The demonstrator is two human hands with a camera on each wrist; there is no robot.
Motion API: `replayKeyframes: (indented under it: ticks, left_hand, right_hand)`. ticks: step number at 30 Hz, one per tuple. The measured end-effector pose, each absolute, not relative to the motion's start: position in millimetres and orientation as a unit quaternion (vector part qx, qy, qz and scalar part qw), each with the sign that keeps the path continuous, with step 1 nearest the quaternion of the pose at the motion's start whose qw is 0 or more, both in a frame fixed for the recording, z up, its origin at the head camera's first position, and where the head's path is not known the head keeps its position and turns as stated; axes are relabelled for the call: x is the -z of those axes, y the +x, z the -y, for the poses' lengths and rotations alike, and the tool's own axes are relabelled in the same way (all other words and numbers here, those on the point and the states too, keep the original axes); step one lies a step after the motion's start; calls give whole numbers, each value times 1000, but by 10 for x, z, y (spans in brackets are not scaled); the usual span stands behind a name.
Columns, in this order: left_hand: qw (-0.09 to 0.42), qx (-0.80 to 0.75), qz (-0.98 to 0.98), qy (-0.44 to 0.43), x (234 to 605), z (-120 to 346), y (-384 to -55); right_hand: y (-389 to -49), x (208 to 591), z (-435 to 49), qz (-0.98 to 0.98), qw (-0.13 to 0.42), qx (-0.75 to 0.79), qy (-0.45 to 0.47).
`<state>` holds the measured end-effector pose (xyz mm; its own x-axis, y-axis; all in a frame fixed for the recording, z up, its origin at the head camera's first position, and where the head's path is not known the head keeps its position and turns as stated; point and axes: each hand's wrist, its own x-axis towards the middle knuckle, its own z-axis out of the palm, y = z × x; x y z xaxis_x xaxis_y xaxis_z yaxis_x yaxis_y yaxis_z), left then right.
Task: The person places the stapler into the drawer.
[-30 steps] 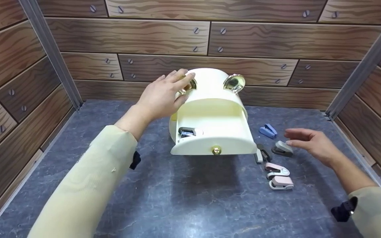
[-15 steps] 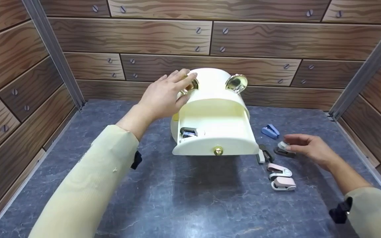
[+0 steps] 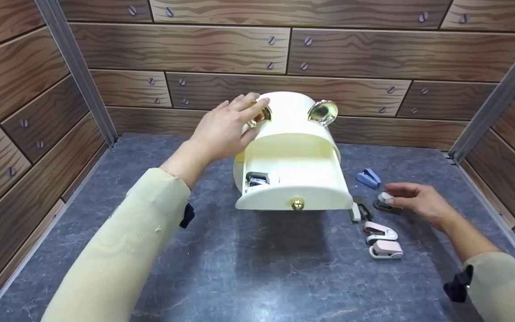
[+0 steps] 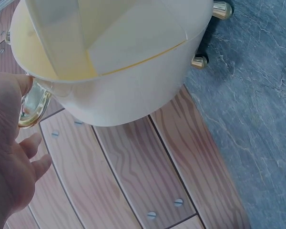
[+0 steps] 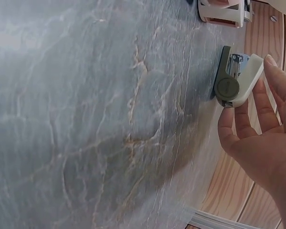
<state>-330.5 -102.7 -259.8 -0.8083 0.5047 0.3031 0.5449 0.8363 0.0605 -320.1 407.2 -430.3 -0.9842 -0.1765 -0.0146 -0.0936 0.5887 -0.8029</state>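
Note:
A cream rounded drawer box [image 3: 286,107] has its drawer [image 3: 257,201] pulled out, showing a gold knob. My left hand [image 3: 226,129] rests on the box's upper left, fingers stretched over a gold ear-like ornament [image 4: 35,105]. A stapler [image 3: 258,180] lies in the drawer's left corner. On the right, my right hand [image 3: 420,203] holds a grey-and-dark stapler [image 5: 240,83] between thumb and fingers, low at the tabletop. Near it lie a blue stapler [image 3: 368,178], a white-and-dark stapler [image 3: 356,211] and two pink staplers, one pink-topped [image 3: 386,248] nearest me.
Wood-patterned panels [image 3: 221,47] enclose the back and sides. The dark marbled tabletop [image 3: 204,268] spreads in front of the box. A second gold ornament [image 3: 323,112] sticks out at the box's upper right.
My right hand has come down and closed in on the grey stapler. The left hand stays on the box. The head view has shifted slightly.

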Motion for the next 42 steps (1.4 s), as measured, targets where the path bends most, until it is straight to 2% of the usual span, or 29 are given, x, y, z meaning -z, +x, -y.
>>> replayKeyframes:
  ticks: [29,34,42]
  left_hand:
    - [144,69,947,-277,2614,1027,-3302]
    - [144,70,947,-278,2621,1021,-3307]
    - [147,71,946,-279,2606,1026,-3306]
  right_hand:
    - [-3192,4227,-3942,-913,-3,402,-70]
    - [-3123,3943,-3892,-888,-4,449,-96]
    - [-2917,3069,-3471,-875,-24,458,-155]
